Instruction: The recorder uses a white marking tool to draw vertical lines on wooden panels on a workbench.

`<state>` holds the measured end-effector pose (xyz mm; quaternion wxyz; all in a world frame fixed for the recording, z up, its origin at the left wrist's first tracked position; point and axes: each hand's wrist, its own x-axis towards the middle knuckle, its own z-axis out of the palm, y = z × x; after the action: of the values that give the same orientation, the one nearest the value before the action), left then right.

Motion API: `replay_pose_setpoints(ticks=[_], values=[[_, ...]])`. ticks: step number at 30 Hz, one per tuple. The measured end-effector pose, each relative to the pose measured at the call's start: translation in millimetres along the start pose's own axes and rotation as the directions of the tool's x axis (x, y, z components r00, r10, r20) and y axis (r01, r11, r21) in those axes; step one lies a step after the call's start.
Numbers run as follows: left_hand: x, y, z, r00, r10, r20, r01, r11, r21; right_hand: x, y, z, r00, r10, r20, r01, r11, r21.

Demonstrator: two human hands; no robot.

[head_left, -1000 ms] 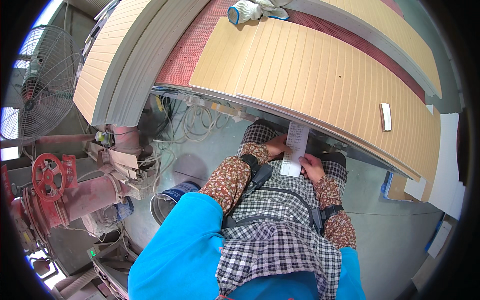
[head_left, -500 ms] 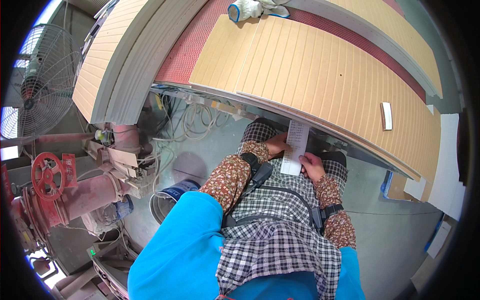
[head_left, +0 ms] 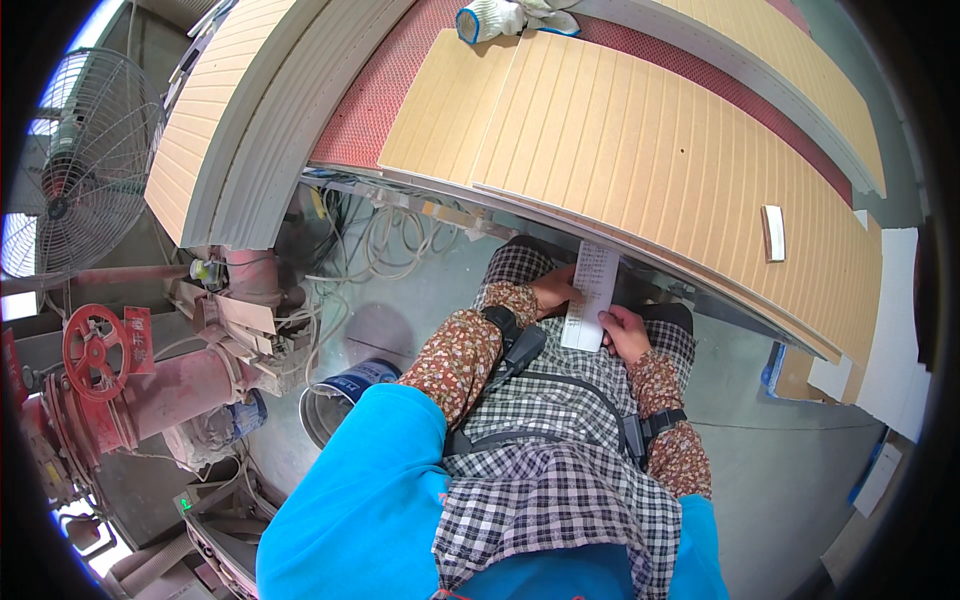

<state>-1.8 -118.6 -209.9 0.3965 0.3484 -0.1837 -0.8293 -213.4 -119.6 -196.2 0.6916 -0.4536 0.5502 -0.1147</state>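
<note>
A long, narrow white paper sheet (head_left: 592,300) with rows of writing lies over my lap, its far end under the table's edge. My left hand (head_left: 556,291) is at the sheet's left side, fingers closed at its edge. At the lower right edge, my right hand (head_left: 627,334) pinches the same sheet between thumb and fingers. Just beyond my hands, a large grooved tan board (head_left: 640,150) lies on the table, beside a smaller tan board (head_left: 450,100). A small white-edged strip (head_left: 773,233) rests on the large board's right part.
White work gloves (head_left: 490,20) lie at the table's far side. Stacked grooved panels (head_left: 240,120) stand at the left. Below them are coiled hoses (head_left: 400,235), a metal bucket (head_left: 335,400), a red handwheel (head_left: 97,352) on a pipe, and a caged fan (head_left: 75,165).
</note>
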Motion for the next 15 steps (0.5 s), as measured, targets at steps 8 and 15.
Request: replay_pose_setpoints(ticks=[8, 15], values=[[-0.2, 0.6, -0.4, 1.000, 0.004, 0.023, -0.004, 1.000, -0.006, -0.5, -2.3, -0.6, 1.000, 0.005, 0.016, -0.005, 1.000, -0.018], [-2.1, 4.8, 4.0, 0.999, -0.030, -0.010, 0.031, 0.999, 0.031, -0.8, -1.4, 0.7, 1.000, 0.009, -0.003, -0.009, 1.000, 0.001]])
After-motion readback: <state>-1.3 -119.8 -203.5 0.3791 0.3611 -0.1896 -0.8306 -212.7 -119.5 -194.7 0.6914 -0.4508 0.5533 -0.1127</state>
